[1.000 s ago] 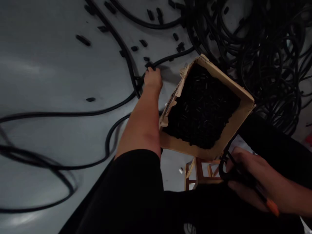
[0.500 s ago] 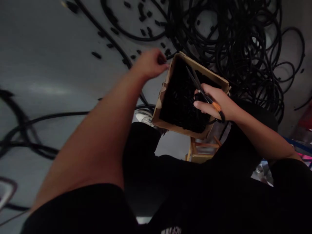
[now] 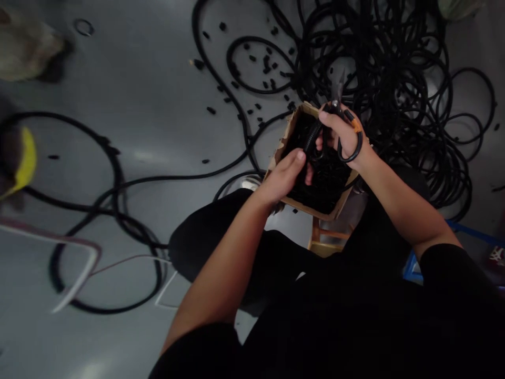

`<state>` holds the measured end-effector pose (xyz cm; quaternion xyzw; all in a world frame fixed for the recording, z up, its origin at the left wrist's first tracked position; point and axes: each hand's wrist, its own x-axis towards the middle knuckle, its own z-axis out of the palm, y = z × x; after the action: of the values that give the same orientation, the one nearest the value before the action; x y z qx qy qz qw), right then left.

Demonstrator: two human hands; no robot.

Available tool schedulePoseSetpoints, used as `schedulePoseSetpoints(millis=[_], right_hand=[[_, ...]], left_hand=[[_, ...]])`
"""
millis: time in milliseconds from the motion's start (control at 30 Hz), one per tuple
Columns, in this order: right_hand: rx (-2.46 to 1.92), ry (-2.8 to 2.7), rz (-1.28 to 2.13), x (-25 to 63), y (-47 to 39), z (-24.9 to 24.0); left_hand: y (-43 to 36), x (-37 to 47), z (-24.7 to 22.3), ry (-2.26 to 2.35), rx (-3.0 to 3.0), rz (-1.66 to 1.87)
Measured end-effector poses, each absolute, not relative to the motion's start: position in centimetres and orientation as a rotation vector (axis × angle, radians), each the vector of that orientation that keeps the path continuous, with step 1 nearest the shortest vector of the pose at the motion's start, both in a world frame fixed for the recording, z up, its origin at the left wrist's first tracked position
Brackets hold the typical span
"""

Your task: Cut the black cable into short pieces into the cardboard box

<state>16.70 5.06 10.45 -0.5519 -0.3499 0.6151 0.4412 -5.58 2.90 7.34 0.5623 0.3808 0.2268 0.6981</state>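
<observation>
My left hand (image 3: pixel 286 175) is closed around the lower end of a black corrugated tube (image 3: pixel 312 137). The scissors (image 3: pixel 336 103), with black and orange handles, are in my right hand (image 3: pixel 344 134), their blades pointing up and away from me. My right thumb also presses on the tube's upper end, and a finger loop hangs around the back of that hand. Both hands are above an open cardboard box (image 3: pixel 310 208), which holds many short black pieces (image 3: pixel 325 185). Part of the tube is hidden behind my fingers.
A big tangle of black tubing (image 3: pixel 379 58) lies on the floor beyond the box. Short black pieces (image 3: pixel 266 66) are scattered left of it. Long tube loops (image 3: pixel 114 163) stretch leftward. A wooden stool (image 3: pixel 325 247) is under the box, near my legs.
My left hand has come from beyond the box's left edge to over it and now holds the tube. My right hand has risen slightly, turning the scissors upward. The view has shifted left.
</observation>
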Motion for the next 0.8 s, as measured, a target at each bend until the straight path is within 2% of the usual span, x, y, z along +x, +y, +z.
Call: schedulePoseSetpoints(millis=[200, 400, 567, 800], right_hand=[[-1.417, -0.861, 1.572, 20.0, 3.6, 10.1], [-1.566, -1.353, 1.575, 22.5, -4.2, 7.9], [-1.551, -1.452, 1.690, 21.6, -6.4, 4.7], [-1.494, -1.499, 1.872, 20.6, -4.5, 3.7]], left_hand=[[5.8, -8.8, 9.1, 1.105, 1.450, 0.411], [6.1, -9.6, 11.1, 1.131, 1.640, 0.104], [3.9, -8.2, 9.2, 0.905, 1.720, -0.114], [4.2, -9.5, 7.3, 0.992, 1.538, -0.232]])
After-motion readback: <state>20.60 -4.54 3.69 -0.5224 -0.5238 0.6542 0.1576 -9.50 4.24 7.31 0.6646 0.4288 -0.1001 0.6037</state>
